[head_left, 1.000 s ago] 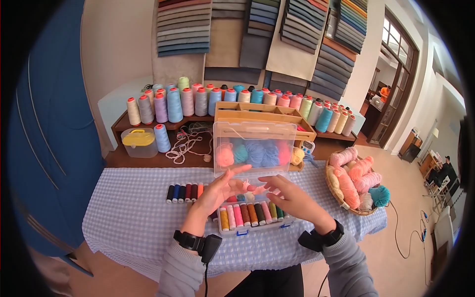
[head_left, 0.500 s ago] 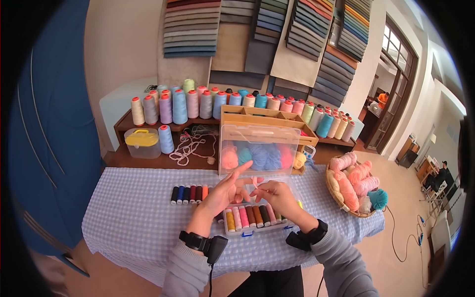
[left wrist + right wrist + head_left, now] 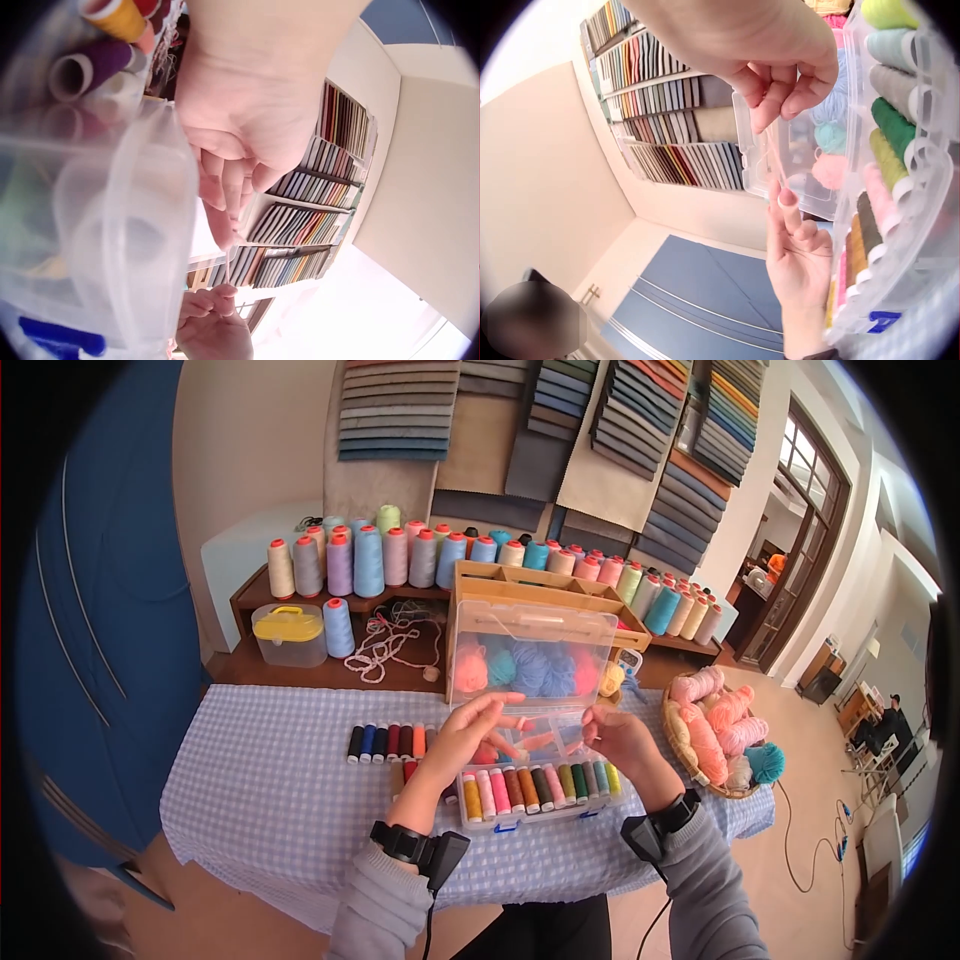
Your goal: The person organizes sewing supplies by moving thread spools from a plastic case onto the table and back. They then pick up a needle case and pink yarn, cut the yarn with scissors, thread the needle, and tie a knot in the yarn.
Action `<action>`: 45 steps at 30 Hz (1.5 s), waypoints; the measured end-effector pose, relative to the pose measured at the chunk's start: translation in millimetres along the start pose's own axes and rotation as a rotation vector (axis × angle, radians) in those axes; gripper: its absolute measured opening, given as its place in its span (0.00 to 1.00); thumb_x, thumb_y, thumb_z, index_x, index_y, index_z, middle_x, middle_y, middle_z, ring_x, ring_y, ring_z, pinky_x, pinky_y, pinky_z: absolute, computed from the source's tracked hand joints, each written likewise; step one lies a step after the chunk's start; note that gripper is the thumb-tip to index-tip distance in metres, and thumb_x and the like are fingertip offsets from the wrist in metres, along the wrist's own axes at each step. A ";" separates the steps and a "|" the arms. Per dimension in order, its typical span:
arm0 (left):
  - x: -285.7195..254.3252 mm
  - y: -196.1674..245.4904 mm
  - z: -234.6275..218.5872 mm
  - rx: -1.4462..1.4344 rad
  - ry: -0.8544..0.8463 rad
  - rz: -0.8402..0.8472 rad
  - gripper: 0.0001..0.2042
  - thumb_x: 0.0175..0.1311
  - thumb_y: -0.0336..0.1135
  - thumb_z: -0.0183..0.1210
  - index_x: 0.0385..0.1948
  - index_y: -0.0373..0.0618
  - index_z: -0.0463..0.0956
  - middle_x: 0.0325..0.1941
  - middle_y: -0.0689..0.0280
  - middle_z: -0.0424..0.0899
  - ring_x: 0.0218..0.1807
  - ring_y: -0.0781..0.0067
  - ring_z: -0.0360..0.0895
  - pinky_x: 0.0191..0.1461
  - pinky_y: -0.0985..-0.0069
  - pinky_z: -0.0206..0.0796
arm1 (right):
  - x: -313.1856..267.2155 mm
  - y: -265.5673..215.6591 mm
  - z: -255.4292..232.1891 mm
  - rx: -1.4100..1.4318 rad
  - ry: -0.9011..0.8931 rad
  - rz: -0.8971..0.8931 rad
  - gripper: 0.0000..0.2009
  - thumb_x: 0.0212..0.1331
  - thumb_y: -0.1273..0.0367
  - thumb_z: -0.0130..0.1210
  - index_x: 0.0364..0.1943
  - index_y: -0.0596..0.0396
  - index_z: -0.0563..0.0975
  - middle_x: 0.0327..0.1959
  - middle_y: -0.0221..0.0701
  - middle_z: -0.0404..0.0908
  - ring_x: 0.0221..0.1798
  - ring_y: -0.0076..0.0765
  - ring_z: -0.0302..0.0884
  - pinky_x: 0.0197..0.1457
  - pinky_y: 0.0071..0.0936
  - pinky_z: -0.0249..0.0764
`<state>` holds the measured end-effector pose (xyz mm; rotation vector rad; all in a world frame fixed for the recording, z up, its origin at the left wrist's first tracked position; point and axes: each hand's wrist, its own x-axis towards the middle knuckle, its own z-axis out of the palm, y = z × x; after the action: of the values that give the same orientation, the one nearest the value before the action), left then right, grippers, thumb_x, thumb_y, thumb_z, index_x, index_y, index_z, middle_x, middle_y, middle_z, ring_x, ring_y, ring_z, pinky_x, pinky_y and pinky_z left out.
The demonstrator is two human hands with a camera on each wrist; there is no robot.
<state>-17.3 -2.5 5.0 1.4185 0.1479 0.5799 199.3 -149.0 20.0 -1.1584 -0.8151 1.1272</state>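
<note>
A thin strand of pink yarn [image 3: 775, 154] runs taut between the two hands, above an open clear plastic box [image 3: 545, 816]. My right hand [image 3: 628, 745] pinches one end between thumb and fingertips. On the other side, my left hand [image 3: 462, 738] holds the yarn at its fingers, some of them curled; the exact wrap is partly hidden. Below the hands, a row of thread spools [image 3: 515, 790] in many colours fills the box's front. Its raised lid [image 3: 530, 616] stands at the back, with balls of yarn [image 3: 540, 668] showing through.
Dark and red spools [image 3: 380, 743] line up on the checked tablecloth [image 3: 270, 780] at left. A basket of yarn skeins [image 3: 708, 785] sits at right. Behind are a yellow-lidded container [image 3: 290, 635], thread cones [image 3: 367, 568] and a wooden organizer [image 3: 550, 592].
The right hand first came in to the left hand's fingers and pinched the pink yarn, then drew away to the right. The strand between the hands is now stretched out.
</note>
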 end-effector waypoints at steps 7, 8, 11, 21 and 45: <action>3.0 -8.1 -11.1 -0.097 0.201 0.080 0.17 0.67 0.45 0.41 0.48 0.44 0.69 0.36 0.62 0.81 0.27 0.79 0.78 0.28 0.89 0.61 | 2.6 -12.5 -55.3 0.384 0.224 -0.189 0.07 0.59 0.66 0.45 0.32 0.53 0.73 0.23 0.24 0.72 0.28 0.22 0.69 0.34 0.18 0.64; 4.2 -12.6 -16.3 -0.130 0.273 0.086 0.16 0.67 0.44 0.42 0.47 0.45 0.70 0.34 0.63 0.81 0.27 0.80 0.78 0.28 0.89 0.61 | 1.3 -17.1 -69.3 0.403 0.218 -0.230 0.07 0.60 0.66 0.45 0.32 0.52 0.73 0.23 0.24 0.73 0.29 0.22 0.69 0.34 0.18 0.64; 5.3 -15.6 -17.2 -0.178 0.388 0.075 0.14 0.66 0.44 0.44 0.44 0.47 0.71 0.30 0.64 0.81 0.26 0.82 0.76 0.28 0.88 0.60 | -2.5 -27.0 -103.0 0.414 0.338 -0.334 0.08 0.61 0.64 0.44 0.34 0.52 0.73 0.28 0.26 0.75 0.33 0.24 0.71 0.37 0.18 0.66; 4.7 -9.7 -11.0 -0.201 0.281 0.089 0.17 0.66 0.47 0.41 0.48 0.48 0.67 0.23 0.74 0.65 0.23 0.84 0.65 0.28 0.86 0.55 | -28.1 -33.0 -49.2 -0.473 0.179 -0.114 0.20 0.60 0.63 0.46 0.56 0.49 0.65 0.52 0.33 0.72 0.53 0.29 0.67 0.53 0.26 0.63; 8.9 -21.5 -13.9 0.040 0.337 0.108 0.10 0.51 0.18 0.51 0.33 0.42 0.74 0.17 0.81 0.47 0.20 0.90 0.47 0.27 0.90 0.43 | -69.3 4.9 23.0 -1.730 0.209 -0.334 0.14 0.50 0.66 0.53 0.40 0.57 0.68 0.32 0.40 0.71 0.35 0.46 0.74 0.34 0.36 0.71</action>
<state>-9.5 13.0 -15.7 1.3645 0.3536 0.9084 158.0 -209.2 24.8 -2.2817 -1.7917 -0.2776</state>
